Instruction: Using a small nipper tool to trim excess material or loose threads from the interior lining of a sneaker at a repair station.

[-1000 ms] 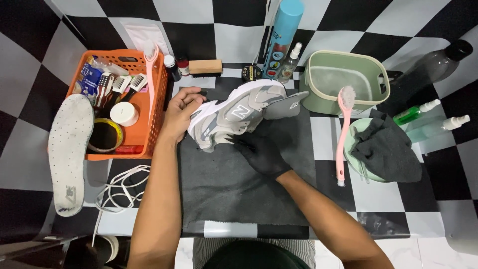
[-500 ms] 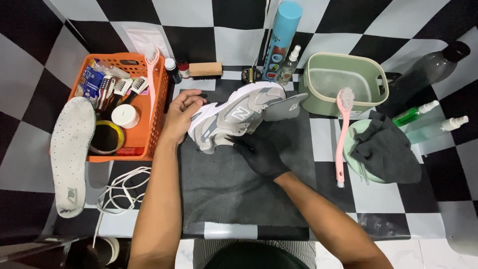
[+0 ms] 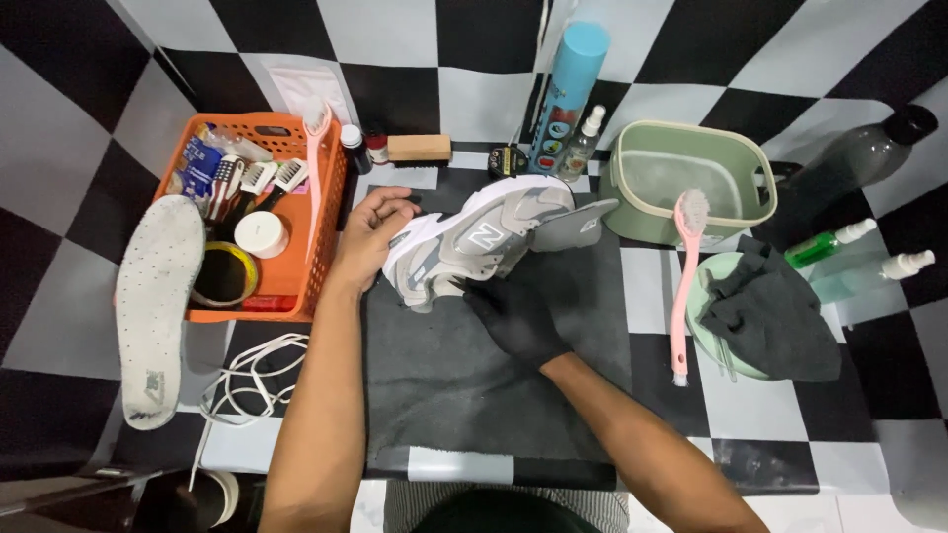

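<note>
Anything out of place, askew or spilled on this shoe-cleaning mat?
Nothing spilled. The grey sneaker lies tilted on its side, laceless; its white laces sit tangled off the mat and an insole lies apart. Only the right hand is gloved.

The left hand [image 3: 367,233] covers the heel end of the grey-and-white sneaker [image 3: 484,240], so its grip there cannot be made out. The black-gloved right hand [image 3: 515,318] hides the near side of the sole. Small items in the orange basket [image 3: 326,237] are too crowded to identify. A dark bottle [image 3: 859,148] at far right is blurred.
</note>
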